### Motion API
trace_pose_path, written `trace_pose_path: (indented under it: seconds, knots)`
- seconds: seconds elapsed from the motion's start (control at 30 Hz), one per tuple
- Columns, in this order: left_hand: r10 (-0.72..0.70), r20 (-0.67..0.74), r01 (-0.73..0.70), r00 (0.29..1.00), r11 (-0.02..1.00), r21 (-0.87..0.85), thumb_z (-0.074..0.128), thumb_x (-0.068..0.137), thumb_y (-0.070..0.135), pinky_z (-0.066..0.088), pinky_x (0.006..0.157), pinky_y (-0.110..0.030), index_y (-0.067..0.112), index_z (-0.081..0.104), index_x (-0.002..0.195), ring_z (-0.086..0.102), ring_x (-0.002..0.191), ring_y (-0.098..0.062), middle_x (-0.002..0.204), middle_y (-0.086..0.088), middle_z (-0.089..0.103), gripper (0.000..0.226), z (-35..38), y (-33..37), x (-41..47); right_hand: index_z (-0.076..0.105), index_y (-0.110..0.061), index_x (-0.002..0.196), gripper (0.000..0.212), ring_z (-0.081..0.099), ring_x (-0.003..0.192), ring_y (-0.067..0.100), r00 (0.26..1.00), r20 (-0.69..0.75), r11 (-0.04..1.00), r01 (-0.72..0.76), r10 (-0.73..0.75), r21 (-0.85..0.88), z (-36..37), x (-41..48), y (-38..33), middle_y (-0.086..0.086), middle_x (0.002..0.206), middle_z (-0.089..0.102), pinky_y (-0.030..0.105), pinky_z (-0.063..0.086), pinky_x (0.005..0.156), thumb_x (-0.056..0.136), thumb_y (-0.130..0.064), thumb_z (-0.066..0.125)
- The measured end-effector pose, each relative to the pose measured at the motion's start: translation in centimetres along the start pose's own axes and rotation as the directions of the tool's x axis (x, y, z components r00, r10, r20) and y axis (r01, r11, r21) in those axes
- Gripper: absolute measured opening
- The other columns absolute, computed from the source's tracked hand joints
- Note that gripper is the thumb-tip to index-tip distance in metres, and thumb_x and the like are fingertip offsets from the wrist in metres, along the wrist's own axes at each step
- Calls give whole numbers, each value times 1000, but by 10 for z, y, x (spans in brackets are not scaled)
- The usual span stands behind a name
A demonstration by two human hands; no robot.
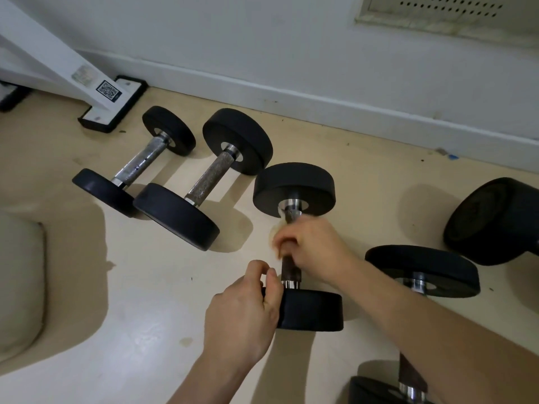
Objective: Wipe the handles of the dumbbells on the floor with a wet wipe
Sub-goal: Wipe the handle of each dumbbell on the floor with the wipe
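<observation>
Several black dumbbells lie on the beige floor. My right hand (309,246) is wrapped around the handle of the middle dumbbell (294,188), pressing a pale wet wipe (277,228) against the bar; only an edge of the wipe shows past my fingers. My left hand (248,304) grips the rim of that dumbbell's near weight (315,310). Two more dumbbells lie to the left, one with a bright chrome handle (140,161), one with a knurled grey handle (210,179). Another dumbbell (423,269) lies on the right, its handle partly hidden by my right forearm.
A white baseboard and wall (320,97) run behind the dumbbells. A white machine leg on a black foot plate (113,103) stands at the back left. A large black weight (495,220) lies far right. A pale cushion (20,281) is at the left edge.
</observation>
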State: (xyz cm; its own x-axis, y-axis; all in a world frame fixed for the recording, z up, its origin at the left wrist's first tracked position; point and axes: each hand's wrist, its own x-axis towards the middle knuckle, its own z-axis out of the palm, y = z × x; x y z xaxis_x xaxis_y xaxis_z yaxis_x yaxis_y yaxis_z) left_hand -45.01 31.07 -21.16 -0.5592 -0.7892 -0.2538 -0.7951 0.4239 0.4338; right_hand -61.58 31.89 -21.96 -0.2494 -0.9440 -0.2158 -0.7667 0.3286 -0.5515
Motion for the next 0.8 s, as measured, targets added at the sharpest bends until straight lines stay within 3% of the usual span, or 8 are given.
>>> trace_pose_path:
  seconds: [0.1, 0.17, 0.3, 0.37, 0.47, 0.57, 0.7, 0.8]
  knots:
    - [-18, 0, 18, 1000, 999, 41, 9, 83, 47, 35, 59, -30, 33, 37, 102, 48, 65, -22, 70, 6, 50, 37, 1, 3, 1, 73, -22, 87, 19, 51, 80, 14, 960, -262, 995, -94, 98, 28, 1, 18, 4, -2, 90, 60, 19, 39, 77, 90, -13, 57]
    - [-59, 1, 59, 998, 998, 22, 11, 84, 50, 42, 63, -31, 34, 39, 103, 57, 71, -24, 74, 7, 57, 37, 2, 3, 0, 74, -21, 89, 20, 46, 79, 10, 979, -160, 992, -127, 123, -18, 4, 6, -3, -4, 85, 54, 14, 32, 69, 89, -10, 57]
    - [-59, 0, 59, 998, 998, 30, 9, 83, 55, 47, 68, -32, 36, 37, 107, 63, 79, -24, 88, 8, 67, 41, 4, 3, 1, 77, -19, 82, 20, 65, 71, 6, 985, 121, 957, -151, 124, 248, 0, -24, -7, -6, 76, 69, 11, 49, 70, 82, -1, 67]
    - [-46, 8, 46, 999, 998, 40, 9, 82, 53, 45, 65, -30, 36, 33, 108, 60, 75, -24, 86, 9, 66, 40, 3, 6, 1, 76, -20, 85, 17, 59, 74, 6, 989, -61, 975, -119, 133, 190, -2, -8, 5, -8, 81, 64, 13, 46, 73, 84, -6, 66]
    - [-31, 30, 29, 999, 998, 64, 9, 83, 52, 45, 64, -30, 37, 32, 110, 56, 70, -24, 86, 10, 66, 39, 2, 10, 0, 75, -21, 91, 17, 56, 80, 12, 915, -375, 986, -110, 151, 129, -1, 8, 15, 2, 92, 66, 22, 46, 80, 86, -9, 64]
    - [-7, 20, 6, 1000, 999, 50, 24, 91, 53, 49, 75, -32, 38, 36, 118, 62, 90, -22, 105, 11, 65, 33, -4, 9, 7, 76, -22, 86, 18, 64, 83, 13, 947, -264, 955, -109, 184, 276, 14, -15, 9, 0, 90, 72, 23, 50, 83, 82, -7, 68]
    - [135, -92, -154, 987, 954, -256, 57, 89, 36, 44, 79, -22, 35, 53, 118, 57, 99, -7, 115, 16, 60, 29, -5, 9, 42, 76, -16, 82, 19, 67, 75, 7, 960, -136, 843, -142, 245, 519, 13, -23, 9, -3, 82, 73, 20, 55, 76, 76, 2, 72]
    - [91, 51, -57, 994, 880, -471, 71, 82, 28, 53, 77, -24, 28, 65, 101, 62, 87, -6, 96, 11, 66, 20, 4, 13, 75, 70, -21, 81, 25, 65, 77, 13, 933, -208, 818, -133, 294, 560, 15, -18, 11, -2, 90, 67, 24, 57, 68, 75, 3, 71]
